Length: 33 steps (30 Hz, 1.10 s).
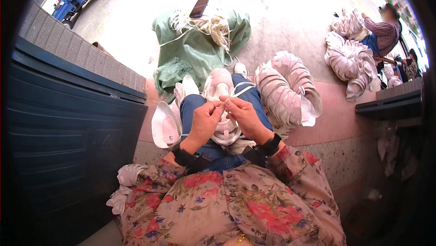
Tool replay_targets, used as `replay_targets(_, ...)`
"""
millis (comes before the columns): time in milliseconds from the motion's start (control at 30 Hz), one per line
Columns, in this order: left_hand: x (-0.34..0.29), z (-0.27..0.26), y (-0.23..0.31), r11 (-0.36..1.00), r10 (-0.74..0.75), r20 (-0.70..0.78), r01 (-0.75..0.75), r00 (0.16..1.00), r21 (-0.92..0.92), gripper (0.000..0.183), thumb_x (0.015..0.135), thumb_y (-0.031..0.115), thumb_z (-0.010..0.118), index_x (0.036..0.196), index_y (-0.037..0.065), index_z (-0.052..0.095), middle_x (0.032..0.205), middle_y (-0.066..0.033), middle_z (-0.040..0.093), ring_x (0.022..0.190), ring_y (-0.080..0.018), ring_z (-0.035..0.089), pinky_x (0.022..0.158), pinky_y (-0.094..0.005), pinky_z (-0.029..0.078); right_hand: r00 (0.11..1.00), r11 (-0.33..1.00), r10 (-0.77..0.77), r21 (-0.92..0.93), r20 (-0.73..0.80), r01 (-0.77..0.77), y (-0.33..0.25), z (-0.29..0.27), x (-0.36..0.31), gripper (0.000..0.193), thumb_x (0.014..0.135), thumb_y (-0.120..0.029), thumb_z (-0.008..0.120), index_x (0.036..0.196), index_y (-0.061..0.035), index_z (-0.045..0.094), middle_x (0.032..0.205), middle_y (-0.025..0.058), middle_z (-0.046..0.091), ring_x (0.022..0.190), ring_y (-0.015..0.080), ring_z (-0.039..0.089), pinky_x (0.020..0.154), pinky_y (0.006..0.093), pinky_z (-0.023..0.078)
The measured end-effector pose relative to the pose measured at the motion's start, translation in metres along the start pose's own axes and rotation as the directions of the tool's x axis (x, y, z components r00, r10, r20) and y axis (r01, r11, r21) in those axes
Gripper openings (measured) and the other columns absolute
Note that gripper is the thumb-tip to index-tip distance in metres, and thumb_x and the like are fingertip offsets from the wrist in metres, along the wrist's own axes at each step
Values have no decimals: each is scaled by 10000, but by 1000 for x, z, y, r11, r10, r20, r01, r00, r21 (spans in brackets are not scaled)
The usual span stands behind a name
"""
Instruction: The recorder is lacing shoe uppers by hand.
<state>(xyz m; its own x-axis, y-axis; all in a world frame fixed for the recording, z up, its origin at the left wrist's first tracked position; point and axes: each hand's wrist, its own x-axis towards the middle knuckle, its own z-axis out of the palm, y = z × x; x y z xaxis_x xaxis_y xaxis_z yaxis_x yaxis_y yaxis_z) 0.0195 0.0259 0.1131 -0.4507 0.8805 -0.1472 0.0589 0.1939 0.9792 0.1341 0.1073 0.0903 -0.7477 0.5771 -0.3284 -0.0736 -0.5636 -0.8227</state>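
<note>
A pale pink and white shoe upper [219,81] lies across my lap, between my knees. Above it my left hand [205,122] and my right hand [245,117] meet at the fingertips, both closed in a pinch. A thin white shoelace [244,87] loops out from the upper to the right of my fingers. Its end appears to be pinched between my two hands, though the fingers mostly cover it. Close beside my left knee rests another upper [164,125], its pink inside showing.
Ahead stands a green sack [190,62] topped by a bundle of cream laces [217,29] and a phone [199,8]. Nested uppers [285,92] are stacked by my right knee. Dark blue panels [68,137] flank my left. Farther right a person [383,35] sits among more stacks [349,62].
</note>
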Motion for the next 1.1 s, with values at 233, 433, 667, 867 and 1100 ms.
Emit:
replay_targets(233, 32, -14, -39, 989, 86, 91, -97, 992, 115, 190, 843, 163, 553, 905, -3, 620, 695, -75, 600, 622, -148, 561, 574, -257, 436, 994, 996, -84, -42, -72, 81, 2, -8, 4, 261, 882, -215, 523, 972, 16, 606, 854, 24, 597, 792, 80, 524, 725, 221, 418)
replay_targets(433, 91, -36, -65, 693, -33, 435, -293, 900, 659, 247, 667, 262, 614, 795, 52, 636, 846, -158, 610, 893, -294, 544, 795, -398, 409, 987, 986, -159, -52, 33, 160, -26, -12, 1, 234, 903, -212, 479, 950, -1, 570, 880, 65, 614, 838, 146, 584, 776, 265, 451)
replay_targets(667, 116, -28, -65, 686, -170, 488, -253, 856, 682, 174, 671, 186, 637, 736, 26, 611, 807, -138, 618, 727, -283, 588, 669, -351, 452, 911, 893, -412, -194, 13, 406, -121, 3, -27, 210, 906, -183, 473, 953, 4, 555, 560, 24, 518, 510, 96, 505, 527, 225, 423)
replay_targets(867, 115, -34, -54, 944, -290, 489, 163, 822, 287, 132, 732, 67, 574, 842, -8, 568, 715, -53, 576, 641, -146, 570, 618, -262, 444, 459, 698, -626, 191, 631, 690, -308, -6, -105, 302, 824, 24, 423, 1125, 32, 450, 877, 76, 502, 752, 117, 472, 736, 299, 422)
replay_targets(1100, 111, -30, -72, 956, -223, 475, 96, 852, 277, 198, 730, 88, 557, 899, -15, 569, 742, -89, 579, 709, -163, 578, 663, -270, 448, 486, 696, -635, 173, 600, 696, -320, -8, -93, 265, 826, 17, 425, 1091, 22, 447, 852, 68, 490, 729, 114, 456, 715, 293, 412)
